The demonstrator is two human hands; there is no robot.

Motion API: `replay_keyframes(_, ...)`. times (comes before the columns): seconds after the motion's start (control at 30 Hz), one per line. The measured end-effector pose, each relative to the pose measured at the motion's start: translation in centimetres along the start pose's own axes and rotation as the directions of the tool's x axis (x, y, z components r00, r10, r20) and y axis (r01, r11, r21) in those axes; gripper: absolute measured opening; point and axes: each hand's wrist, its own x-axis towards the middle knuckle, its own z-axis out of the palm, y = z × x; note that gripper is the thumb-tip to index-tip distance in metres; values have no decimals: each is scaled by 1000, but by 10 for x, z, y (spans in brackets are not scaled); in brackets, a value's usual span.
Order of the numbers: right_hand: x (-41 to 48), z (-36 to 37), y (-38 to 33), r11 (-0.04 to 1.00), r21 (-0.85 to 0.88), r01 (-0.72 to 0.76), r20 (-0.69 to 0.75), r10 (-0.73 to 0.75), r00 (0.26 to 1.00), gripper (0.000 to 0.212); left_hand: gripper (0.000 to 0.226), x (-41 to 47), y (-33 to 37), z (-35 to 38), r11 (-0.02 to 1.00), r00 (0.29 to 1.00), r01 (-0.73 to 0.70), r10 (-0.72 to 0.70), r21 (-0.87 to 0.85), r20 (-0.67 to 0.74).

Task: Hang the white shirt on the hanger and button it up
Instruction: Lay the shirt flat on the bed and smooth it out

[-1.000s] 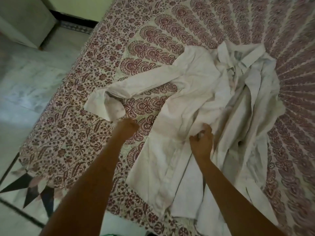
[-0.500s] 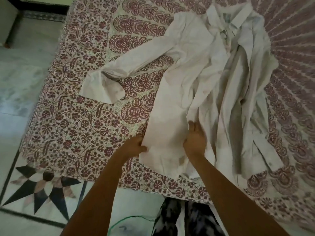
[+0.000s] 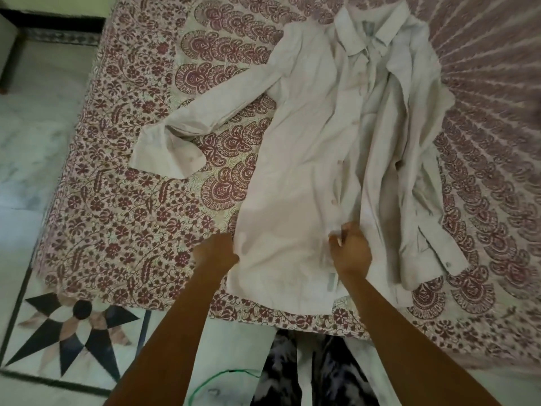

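Observation:
A white shirt [image 3: 316, 136] lies spread on the bed, collar at the far end, one sleeve stretched out to the left and the right half crumpled. My left hand [image 3: 215, 254] grips the left side edge of the shirt near its hem. My right hand [image 3: 349, 249] pinches the front button placket near the bottom. Small buttons show along the placket above my right hand. No hanger is in view.
A patterned maroon and cream bedsheet [image 3: 131, 200] covers the bed, its near edge just in front of me. A marble floor with a dark star inlay [image 3: 73, 332] lies to the left. A green cord [image 3: 222, 376] runs on the floor by my legs.
Both hands have come nearer the bed's front edge with the shirt. The left hand went from bare sheet to the shirt's side edge; the lower front now lies flatter.

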Motion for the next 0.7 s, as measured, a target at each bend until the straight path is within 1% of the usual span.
replay_keyframes(0.07,6,-10,-3,998,38,48,-55,-46,997,19,25,-1,21,-16,999,992,-20,15,-45,-126)
replay_keyframes(0.17,27,-37,-5,987,125,100,-130,-83,988,17,15,2,64,-41,981,974,-103,65,-167,-218)
replay_keyframes(0.27,59,-73,-3,978,185,96,-166,-65,984,15,12,9,117,-65,955,966,-167,109,-245,-235)
replay_keyframes(0.37,94,-110,8,966,236,104,-242,-45,969,13,13,14,173,-88,935,957,-220,151,-279,-248)
replay_keyframes(0.47,137,-137,20,957,277,91,-279,-10,960,13,11,29,227,-105,901,948,-279,204,-331,-243)
replay_keyframes(0.57,190,-156,32,959,280,41,-239,28,971,19,4,52,281,-127,864,940,-320,237,-389,-247)
replay_keyframes(0.6,202,-161,32,965,263,8,-202,47,978,24,4,59,295,-134,843,937,-332,243,-423,-252)
replay_keyframes(0.63,219,-164,35,968,247,-46,-134,82,988,30,4,67,313,-141,809,935,-342,242,-477,-260)
replay_keyframes(0.67,235,-166,39,970,220,-104,-49,118,992,34,5,77,330,-148,746,935,-349,235,-567,-266)
replay_keyframes(0.7,251,-163,43,973,172,-157,43,152,987,38,4,87,347,-154,656,939,-343,227,-672,-257)
